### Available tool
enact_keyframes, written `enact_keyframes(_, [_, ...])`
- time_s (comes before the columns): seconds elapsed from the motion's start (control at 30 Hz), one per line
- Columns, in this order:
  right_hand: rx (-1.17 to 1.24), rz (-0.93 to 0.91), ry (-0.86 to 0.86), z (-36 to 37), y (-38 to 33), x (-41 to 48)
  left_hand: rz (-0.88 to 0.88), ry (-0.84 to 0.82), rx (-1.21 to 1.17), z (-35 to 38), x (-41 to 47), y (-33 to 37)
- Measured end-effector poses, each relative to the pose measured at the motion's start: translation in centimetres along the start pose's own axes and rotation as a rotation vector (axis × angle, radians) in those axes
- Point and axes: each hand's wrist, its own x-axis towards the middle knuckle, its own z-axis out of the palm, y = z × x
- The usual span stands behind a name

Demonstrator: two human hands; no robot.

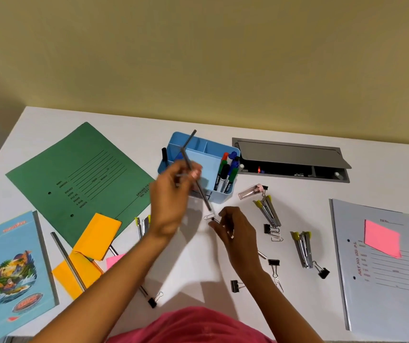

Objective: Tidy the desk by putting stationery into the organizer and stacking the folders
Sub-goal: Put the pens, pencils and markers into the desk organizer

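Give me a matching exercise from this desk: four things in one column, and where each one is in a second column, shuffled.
Things
1. green folder
2. grey folder
3. markers
4. grey pencil

Places
A. held in the left hand
B. standing in the blue organizer
C. flat on the desk, far right, with a pink note on it
D. flat on the desk, left of the organizer

Pairs: 1-D, 2-C, 3-B, 4-A

Bright, soft shadows (left hand [171, 196] motion-blurred)
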Motion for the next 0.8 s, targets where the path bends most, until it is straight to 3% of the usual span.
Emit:
enact_keyframes(0.13, [-0.094, 0.012, 0.012, -0.4, 1.7, 0.1, 0.238, 0.309, 0.032, -2.9, 5.2, 2.9])
enact_keyframes(0.2, [-0.209, -0.001, -0.007, -0.5, 2.8, -0.4, 0.311, 0.362, 0.12, -3.1, 7.5, 3.1])
enact_keyframes(0.53, [-0.473, 0.165, -0.162, -0.2, 6.3, -1.6, 0.259, 0.153, 0.488, -1.5, 12.2, -3.3])
enact_keyframes(0.8, [-0.706, 0.101, -0.186, 0.1, 5.0, -0.6, 0.136, 0.092, 0.584, -1.6, 13.1, -5.7])
